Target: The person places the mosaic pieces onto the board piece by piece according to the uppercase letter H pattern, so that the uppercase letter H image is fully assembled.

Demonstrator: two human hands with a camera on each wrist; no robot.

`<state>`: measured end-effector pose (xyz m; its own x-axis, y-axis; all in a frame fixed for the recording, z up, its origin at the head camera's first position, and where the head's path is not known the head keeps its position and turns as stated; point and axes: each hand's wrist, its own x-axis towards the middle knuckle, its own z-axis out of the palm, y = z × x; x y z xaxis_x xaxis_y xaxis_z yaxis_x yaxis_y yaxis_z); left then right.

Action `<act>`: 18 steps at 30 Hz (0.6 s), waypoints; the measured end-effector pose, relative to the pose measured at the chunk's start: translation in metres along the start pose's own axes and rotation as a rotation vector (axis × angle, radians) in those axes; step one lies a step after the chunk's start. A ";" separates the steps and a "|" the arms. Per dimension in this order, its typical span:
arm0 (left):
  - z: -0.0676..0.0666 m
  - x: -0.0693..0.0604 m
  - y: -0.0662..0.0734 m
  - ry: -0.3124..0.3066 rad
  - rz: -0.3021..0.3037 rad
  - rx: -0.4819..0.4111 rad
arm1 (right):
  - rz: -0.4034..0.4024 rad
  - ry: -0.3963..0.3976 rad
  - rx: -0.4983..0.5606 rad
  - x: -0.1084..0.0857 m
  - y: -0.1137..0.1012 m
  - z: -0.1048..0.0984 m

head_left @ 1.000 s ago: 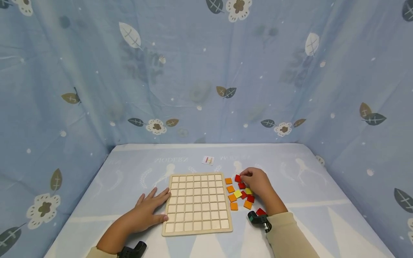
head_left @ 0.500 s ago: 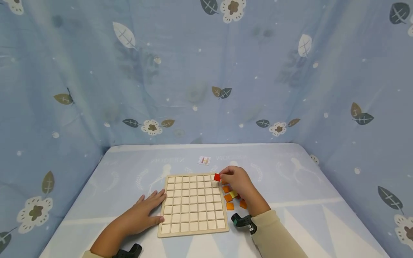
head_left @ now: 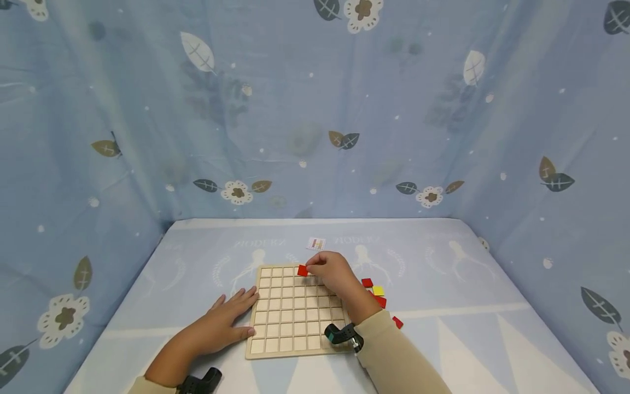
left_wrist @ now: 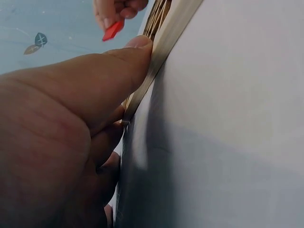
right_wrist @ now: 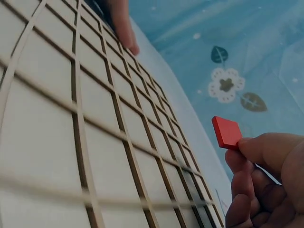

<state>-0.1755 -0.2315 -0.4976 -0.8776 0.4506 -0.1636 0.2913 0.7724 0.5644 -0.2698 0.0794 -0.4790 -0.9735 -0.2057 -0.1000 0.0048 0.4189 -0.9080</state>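
Note:
My right hand (head_left: 337,275) pinches a red square tile (head_left: 302,271) between thumb and fingertips, above the far row of a wooden grid board (head_left: 287,316). In the right wrist view the red tile (right_wrist: 228,132) is held by one edge, tilted and apart from the board's cells (right_wrist: 104,156). My left hand (head_left: 219,323) lies with fingers spread at the board's left edge, thumb and fingertips touching the frame. Up close in the left wrist view, the left thumb (left_wrist: 109,69) presses on the wooden rim (left_wrist: 166,42). The visible cells hold no coloured tile.
Right of the board lie loose red tiles (head_left: 380,301) and a yellow tile (head_left: 378,290); the right forearm hides others. A small printed card (head_left: 316,244) lies beyond the board's far edge. A patterned blue curtain (head_left: 315,109) stands behind the table.
My right hand has picked up a red tile from the loose tiles on the right and carried it left over the board's far row. My left hand has stayed at the board's edge.

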 end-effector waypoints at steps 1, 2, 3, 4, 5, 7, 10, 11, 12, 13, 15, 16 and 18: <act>0.000 0.000 0.000 -0.001 0.001 -0.005 | -0.004 -0.007 0.000 0.001 -0.002 0.005; 0.000 0.000 0.000 -0.001 -0.004 0.000 | -0.011 -0.015 -0.004 0.003 -0.004 0.009; -0.001 0.001 0.000 -0.002 -0.006 0.001 | -0.016 -0.023 -0.007 0.004 -0.005 0.014; -0.001 0.001 0.000 -0.004 -0.009 0.005 | -0.018 -0.031 -0.005 0.006 -0.006 0.018; -0.001 0.001 0.000 -0.005 -0.010 -0.001 | -0.016 -0.035 -0.007 0.007 -0.007 0.022; 0.000 0.002 0.000 -0.007 -0.007 -0.010 | -0.009 -0.033 -0.015 0.008 -0.007 0.028; 0.001 0.003 0.001 -0.010 0.000 -0.021 | 0.005 -0.021 -0.026 0.010 -0.005 0.035; 0.001 0.004 0.001 -0.011 0.001 -0.030 | 0.008 -0.016 -0.032 0.010 -0.004 0.036; 0.002 0.003 0.001 -0.011 0.001 -0.029 | 0.006 -0.013 -0.039 0.010 -0.003 0.038; 0.002 0.003 0.001 -0.012 -0.001 -0.025 | 0.003 -0.012 -0.047 0.010 -0.002 0.039; 0.002 0.002 0.000 -0.012 -0.007 -0.012 | -0.008 -0.010 -0.070 0.010 -0.001 0.042; 0.002 0.002 0.000 -0.012 -0.010 -0.010 | -0.015 -0.010 -0.081 0.010 -0.001 0.043; 0.001 0.002 -0.001 -0.009 -0.010 -0.003 | -0.028 -0.004 -0.105 0.010 -0.002 0.045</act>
<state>-0.1770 -0.2310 -0.4995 -0.8769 0.4472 -0.1762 0.2820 0.7755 0.5648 -0.2698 0.0371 -0.4968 -0.9719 -0.2222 -0.0776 -0.0461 0.5030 -0.8631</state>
